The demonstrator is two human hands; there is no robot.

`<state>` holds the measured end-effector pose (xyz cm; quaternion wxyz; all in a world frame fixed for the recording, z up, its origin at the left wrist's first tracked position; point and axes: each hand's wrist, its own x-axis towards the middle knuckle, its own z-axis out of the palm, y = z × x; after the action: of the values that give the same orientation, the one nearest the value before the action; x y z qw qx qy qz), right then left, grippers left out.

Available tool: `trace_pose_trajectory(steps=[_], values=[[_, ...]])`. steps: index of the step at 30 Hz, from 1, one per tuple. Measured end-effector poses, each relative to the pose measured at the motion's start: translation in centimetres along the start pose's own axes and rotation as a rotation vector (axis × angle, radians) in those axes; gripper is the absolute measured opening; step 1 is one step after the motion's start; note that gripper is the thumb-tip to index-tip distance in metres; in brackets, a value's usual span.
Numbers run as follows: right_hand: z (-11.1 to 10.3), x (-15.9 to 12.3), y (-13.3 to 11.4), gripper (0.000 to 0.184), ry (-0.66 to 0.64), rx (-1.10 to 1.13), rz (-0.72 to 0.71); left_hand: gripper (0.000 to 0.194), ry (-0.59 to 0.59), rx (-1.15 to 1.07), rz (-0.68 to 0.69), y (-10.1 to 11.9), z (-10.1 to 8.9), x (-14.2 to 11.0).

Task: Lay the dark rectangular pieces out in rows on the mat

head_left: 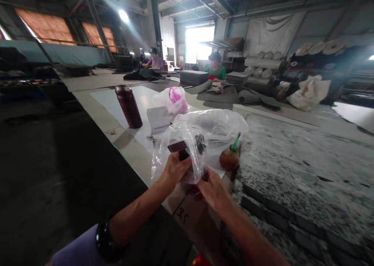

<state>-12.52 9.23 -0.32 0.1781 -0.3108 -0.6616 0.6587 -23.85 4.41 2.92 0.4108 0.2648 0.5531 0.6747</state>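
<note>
My left hand [175, 168] is closed around a small dark block-shaped object [179, 148] and the clear plastic bag [204, 129] that drapes over it. My right hand [213, 190] sits just below and to the right, fingers pinched on the lower edge of the same bag. The bag balloons upward and back over the table. More dark pieces show through the plastic, too blurred to name. A dark bracelet [105, 242] circles my left wrist above a purple sleeve.
A dark red flask [128, 106] stands on the long table [128, 145], with a grey box [158, 119], a pink-filled bag [173, 99] and a brown bottle with a green cap [230, 156]. Two people work at the far end. Fabric rolls [263, 65] line the back right.
</note>
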Motion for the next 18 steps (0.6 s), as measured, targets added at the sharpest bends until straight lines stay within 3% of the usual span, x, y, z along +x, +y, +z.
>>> trace_pose_trajectory(steps=[3, 7, 14, 18], values=[[0.2, 1.7, 0.8, 0.031, 0.046, -0.029, -0.063, 0.013, 0.034, -0.085, -0.045, -0.8, -1.1, 0.2], [-0.6, 1.3, 0.1, 0.031, 0.075, -0.078, -0.170, 0.012, 0.090, -0.217, -0.086, -1.5, -2.0, 0.5], [-0.4, 0.9, -0.4, 0.033, 0.261, -0.108, -0.230, 0.015, -0.040, -0.261, -0.180, -2.0, -1.2, 0.1], [-0.5, 1.9, 1.5, 0.034, 0.383, -0.043, -0.208, 0.012, 0.106, -0.340, -0.134, -2.1, -0.9, 0.3]])
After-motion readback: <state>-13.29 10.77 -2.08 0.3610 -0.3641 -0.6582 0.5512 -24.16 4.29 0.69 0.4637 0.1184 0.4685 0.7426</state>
